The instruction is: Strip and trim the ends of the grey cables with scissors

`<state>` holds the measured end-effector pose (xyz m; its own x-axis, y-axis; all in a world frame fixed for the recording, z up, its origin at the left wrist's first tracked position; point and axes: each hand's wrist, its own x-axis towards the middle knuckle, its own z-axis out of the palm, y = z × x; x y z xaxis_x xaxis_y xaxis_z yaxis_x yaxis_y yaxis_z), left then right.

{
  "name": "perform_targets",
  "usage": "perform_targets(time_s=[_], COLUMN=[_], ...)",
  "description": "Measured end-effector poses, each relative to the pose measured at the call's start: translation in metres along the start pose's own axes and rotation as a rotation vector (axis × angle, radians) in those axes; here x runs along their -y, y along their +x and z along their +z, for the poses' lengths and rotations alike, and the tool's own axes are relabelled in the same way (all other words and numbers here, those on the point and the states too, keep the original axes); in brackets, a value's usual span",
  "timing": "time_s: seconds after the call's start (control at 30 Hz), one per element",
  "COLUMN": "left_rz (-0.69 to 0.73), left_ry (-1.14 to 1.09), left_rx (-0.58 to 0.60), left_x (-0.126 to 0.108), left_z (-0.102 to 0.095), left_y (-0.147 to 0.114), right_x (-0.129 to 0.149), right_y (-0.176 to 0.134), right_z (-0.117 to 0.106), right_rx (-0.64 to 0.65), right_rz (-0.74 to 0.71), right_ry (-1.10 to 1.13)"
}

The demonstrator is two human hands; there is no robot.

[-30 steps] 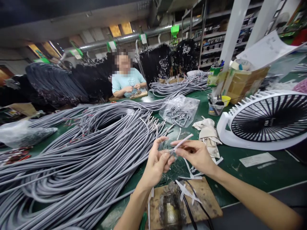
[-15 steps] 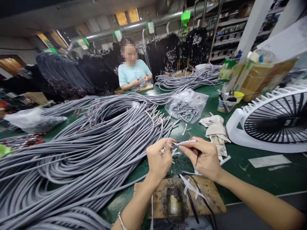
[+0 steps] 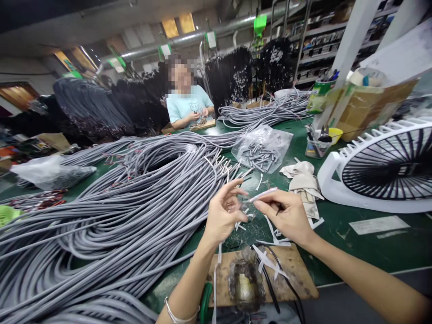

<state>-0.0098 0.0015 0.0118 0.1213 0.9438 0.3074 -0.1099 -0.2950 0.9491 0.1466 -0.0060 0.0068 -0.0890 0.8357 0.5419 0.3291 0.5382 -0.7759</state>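
My right hand (image 3: pixel 290 216) is closed in a pinch on a thin, whitish strip (image 3: pixel 264 195) that points left. Something small and dark also shows between its fingers, too blurred to name. Just left of the strip's tip, my left hand (image 3: pixel 221 213) has its fingers spread and curved, with nothing visible gripped. Whether a fingertip touches the strip I cannot tell. White scraps (image 3: pixel 241 225) and fine strands lie on the green table beneath. Below my hands, a dark metal device with a brass-coloured middle (image 3: pixel 243 285) sits on a wooden board (image 3: pixel 297 274), beside black cables and white tape.
Coiled grey cables (image 3: pixel 141 202) fill the left side. A clear bag (image 3: pixel 266 148) of short grey pieces lies ahead. At right are a beige cloth (image 3: pixel 303 184), a white fan (image 3: pixel 388 166) and a tub of tools (image 3: pixel 317 146). Another person (image 3: pixel 189 103) sits across the table.
My left hand has gone from a closed pinch at the strip's left end to spread fingers. My right hand keeps the strip in nearly the same place.
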Motion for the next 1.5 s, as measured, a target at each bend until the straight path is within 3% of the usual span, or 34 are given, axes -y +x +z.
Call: perform_targets(time_s=[0.07,0.2,0.53,0.7,0.8,0.87,0.9,1.0,1.03,1.07,1.23,1.4,1.5], left_rz=[-0.012,-0.021,-0.163,-0.197,-0.115,-0.016,0.002,-0.124,-0.158,-0.155,0.047,0.022,0.111], left_ry=[0.082,0.109,-0.287,-0.451,-0.539,-0.522,-0.457,-0.151,-0.077,-0.034,0.071,0.099,0.202], left_rx=[0.022,-0.091,-0.346,-0.469,-0.516,-0.474,-0.382,0.103,0.209,0.242,0.046,0.035,0.033], left_x=[-0.003,-0.003,0.001,-0.006,-0.003,0.0,0.003,0.008,0.008,0.008,0.003,-0.001,-0.006], left_z=[0.002,0.006,0.009,-0.007,-0.027,-0.036,-0.038,-0.029,-0.023,-0.017,-0.003,-0.012,-0.012], left_y=[-0.002,-0.005,0.002,0.009,0.014,0.017,0.018,0.016,0.014,0.013,0.005,0.0,0.0], right_x=[0.001,0.003,0.001,0.0,-0.001,-0.002,-0.002,-0.002,-0.002,-0.002,-0.005,-0.015,-0.018], right_y=[0.001,0.001,0.001,0.002,0.002,0.001,0.001,0.002,0.003,0.004,0.01,0.016,0.018], right_z=[-0.001,-0.001,0.002,0.002,0.004,0.005,0.006,0.007,0.007,0.006,0.002,0.001,-0.003], right_rx=[0.012,-0.01,0.011,0.013,-0.005,-0.022,-0.025,0.013,0.032,0.05,0.089,0.004,-0.054], right_rz=[0.004,0.019,0.056,0.082,0.108,0.138,0.152,0.171,0.174,0.177,0.177,0.175,0.168], right_ry=[0.006,0.033,0.026,0.03,0.063,0.093,0.108,0.17,0.194,0.219,0.296,0.144,0.078])
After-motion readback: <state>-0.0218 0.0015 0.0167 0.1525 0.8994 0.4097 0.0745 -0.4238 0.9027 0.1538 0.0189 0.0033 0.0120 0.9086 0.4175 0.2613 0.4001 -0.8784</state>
